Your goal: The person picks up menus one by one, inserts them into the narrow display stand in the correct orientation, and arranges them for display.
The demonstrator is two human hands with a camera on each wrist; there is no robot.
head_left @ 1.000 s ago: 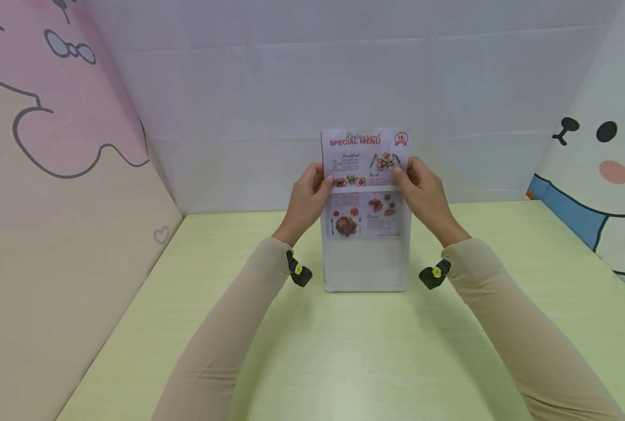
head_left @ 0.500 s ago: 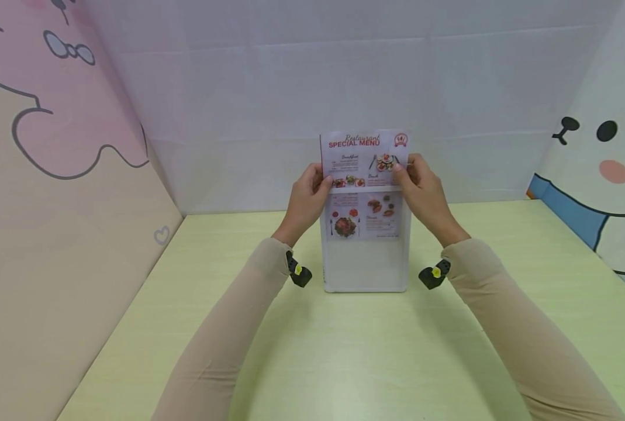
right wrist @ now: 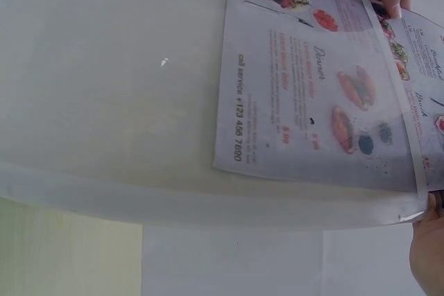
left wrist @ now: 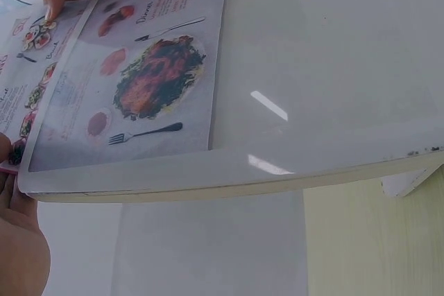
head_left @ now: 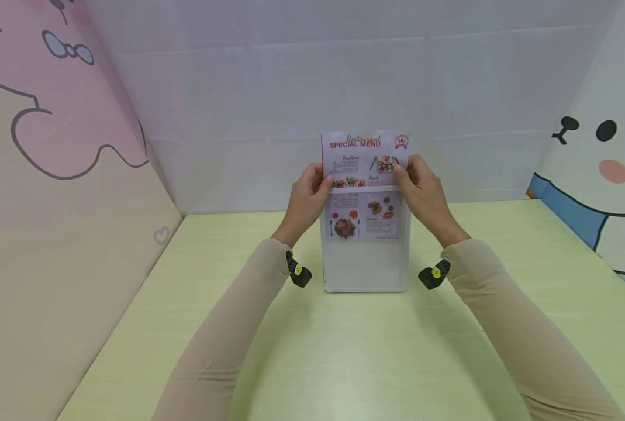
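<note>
A printed restaurant menu sheet stands partly inside an upright clear-fronted white sign holder. Its lower part shows through the front panel, and its upper part sticks out above the holder's top edge. My left hand pinches the sheet's left edge, thumb in front, just above that rim. On the opposite edge, my right hand pinches the sheet the same way. In the left wrist view, the menu's lower edge lies partway down inside the holder. Fingers behind the sheet are mostly hidden in the head view.
The holder stands on a pale yellow-green wooden table. Behind it hangs a whitish sheet-like wall. Cartoon-printed panels stand at the left and right.
The menu has slid slightly downward in the holder; its printed lower part shows a little lower behind the front. Both hands keep nearly the same place and grip.
</note>
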